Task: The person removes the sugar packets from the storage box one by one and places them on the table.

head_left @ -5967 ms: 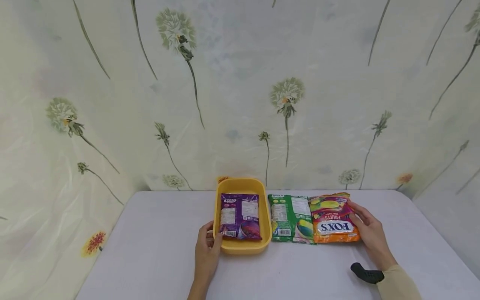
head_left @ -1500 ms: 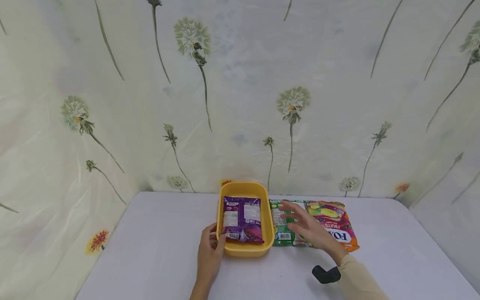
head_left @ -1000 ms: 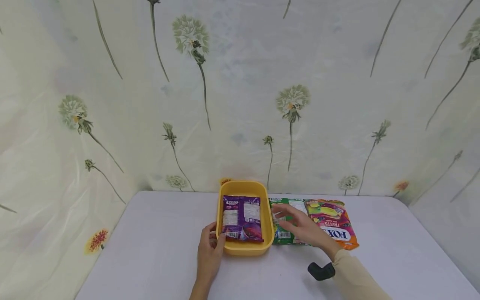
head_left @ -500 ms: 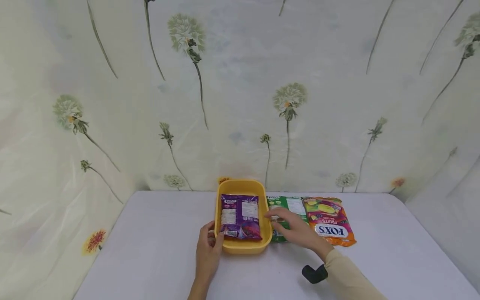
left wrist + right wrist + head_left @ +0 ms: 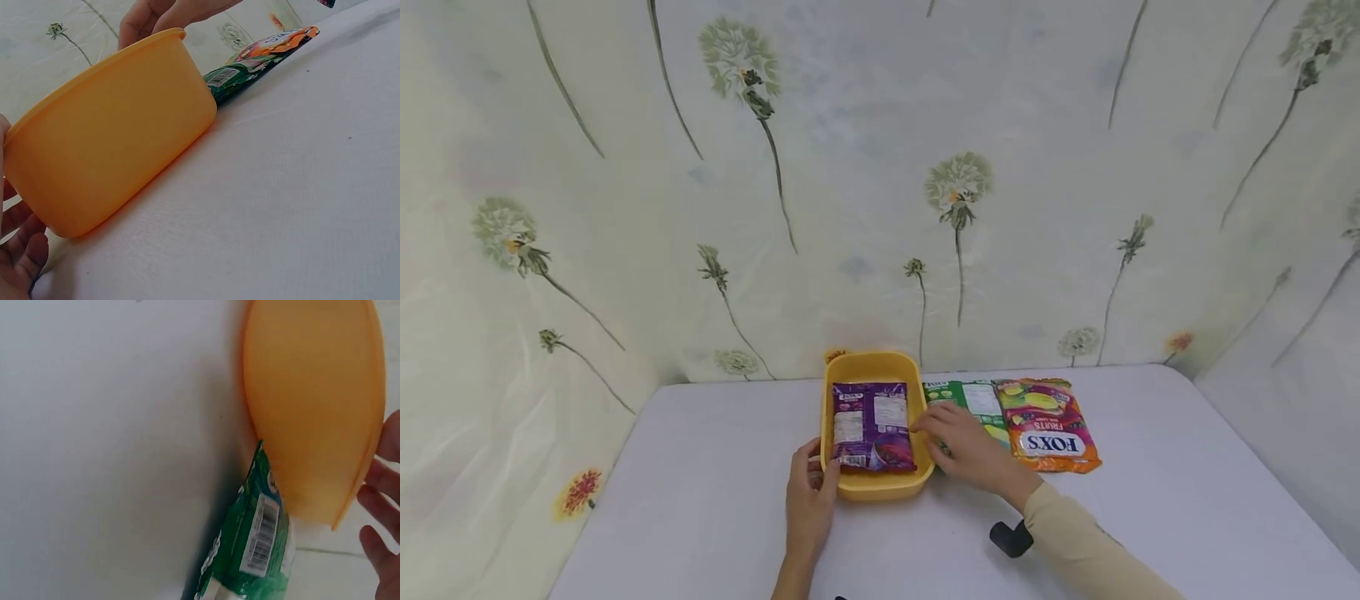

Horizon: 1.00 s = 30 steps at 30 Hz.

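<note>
A yellow plastic tub (image 5: 887, 490) stands on the white-covered table with a purple Fox's candy bag (image 5: 872, 425) lying inside. My left hand (image 5: 810, 504) grips the tub's left side, thumb at the rim and fingers along the outer wall. Over the right rim, my right hand (image 5: 973, 450) has its fingertips close to or touching the edge; the thumb stands apart from the rim in the right wrist view. Beneath that hand lies a green candy bag (image 5: 979, 397), partly covered, against the tub's right side. Beside it rests a pink-and-orange Fox's Fruits bag (image 5: 1048, 425).
Behind the table (image 5: 700, 467) hangs a pale curtain (image 5: 850, 167) printed with dandelions, close to its far edge. A black curved piece (image 5: 1011, 539) sits at the right sleeve's cuff (image 5: 1052, 508).
My right hand has left the Fruits bag and moved left, across the green bag, to the tub's right rim. The Fruits bag lies slightly turned. The left hand stays at the tub.
</note>
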### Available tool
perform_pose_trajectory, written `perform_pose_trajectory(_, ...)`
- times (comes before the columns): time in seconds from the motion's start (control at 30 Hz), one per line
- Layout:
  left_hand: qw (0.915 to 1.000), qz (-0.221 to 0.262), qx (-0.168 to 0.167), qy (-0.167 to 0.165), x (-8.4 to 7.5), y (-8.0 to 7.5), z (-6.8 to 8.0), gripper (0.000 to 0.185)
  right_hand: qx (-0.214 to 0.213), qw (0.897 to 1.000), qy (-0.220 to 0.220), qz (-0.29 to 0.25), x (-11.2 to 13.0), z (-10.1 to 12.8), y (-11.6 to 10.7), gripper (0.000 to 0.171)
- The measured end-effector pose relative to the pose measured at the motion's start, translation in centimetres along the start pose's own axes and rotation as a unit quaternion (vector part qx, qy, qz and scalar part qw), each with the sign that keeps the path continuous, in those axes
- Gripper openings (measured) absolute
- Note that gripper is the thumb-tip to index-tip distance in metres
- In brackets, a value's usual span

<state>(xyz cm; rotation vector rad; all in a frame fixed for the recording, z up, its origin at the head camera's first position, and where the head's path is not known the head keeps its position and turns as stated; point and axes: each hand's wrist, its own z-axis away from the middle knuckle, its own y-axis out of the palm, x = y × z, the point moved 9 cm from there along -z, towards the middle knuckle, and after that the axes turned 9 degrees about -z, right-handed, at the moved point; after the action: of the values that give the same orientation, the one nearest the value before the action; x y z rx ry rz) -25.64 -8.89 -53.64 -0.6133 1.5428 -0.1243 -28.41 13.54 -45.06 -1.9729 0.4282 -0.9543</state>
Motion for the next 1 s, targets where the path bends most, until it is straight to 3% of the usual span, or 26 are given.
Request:
perform_pose_trajectory(0.2,0.9999,-0.012,-0.003,0.005,-0.1,-0.1,0.0,0.041,0.026,0.999,-0.021,0.031,1.7,-0.3,0.4,0.033)
perform_pose_trajectory(0.7,0.9998,-0.017,0.001,0.004,0.4,0.1,0.2,0.041,0.060,0.995,0.008,0.077,1.7,-0.8,1.6,0.025)
perform_pose_trajectory(0.8,0.9999,-0.015,0.000,0.005,0.4,0.0,0.2,0.041,0.071,0.994,0.030,0.072,1.7,-1.5,1.6,0.027)
perform_pose_trajectory(1.0,0.9999,0.000,0.001,0.014,-0.2,-0.2,0.2,0.041,0.093,0.987,0.122,0.052,1.1,-3.1,0.9,0.036)
